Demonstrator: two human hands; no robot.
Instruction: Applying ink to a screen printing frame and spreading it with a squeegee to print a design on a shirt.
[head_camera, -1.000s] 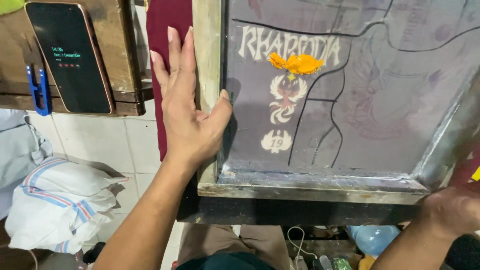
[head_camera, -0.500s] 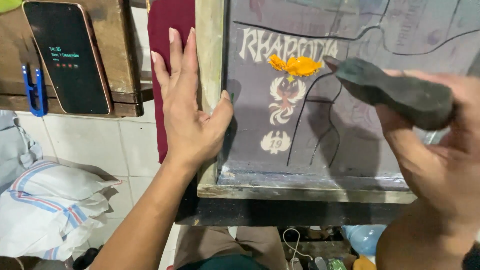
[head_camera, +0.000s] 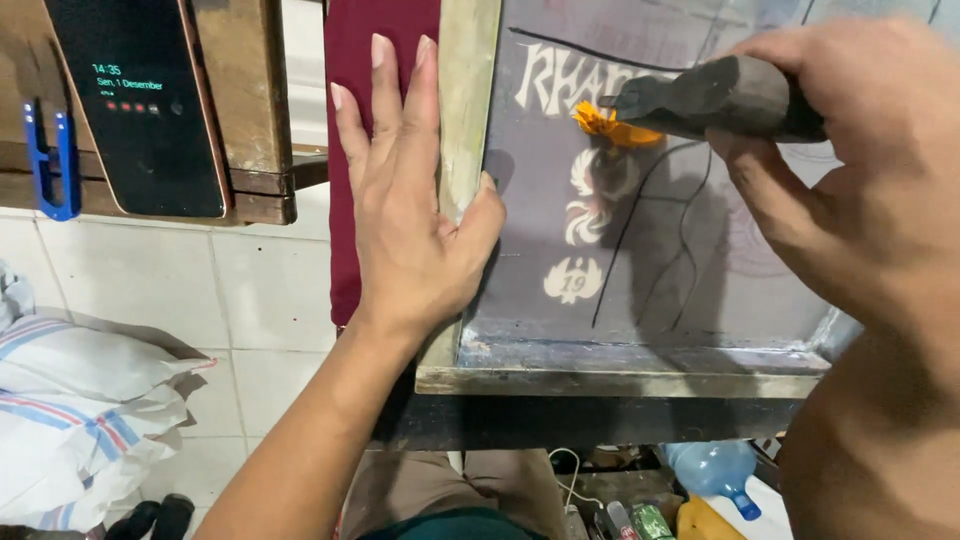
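Head view: The left hand (head_camera: 405, 215) lies flat, fingers extended and released, pressing the left rail of the wooden screen-printing frame (head_camera: 455, 190), thumb on the mesh. The right hand (head_camera: 850, 150) is clenched around a dark squeegee (head_camera: 715, 97), its edge touching the orange ink blob (head_camera: 598, 122) on the mesh. Maroon fabric (head_camera: 350, 60) lies under the frame's left side.

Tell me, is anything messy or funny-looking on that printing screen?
Mostly it looks like normal work. A blob of orange ink sits on the screen mesh by the white lettering, right under the dark squeegee in the right hand. The wooden frame, under the left hand, is stained and worn.
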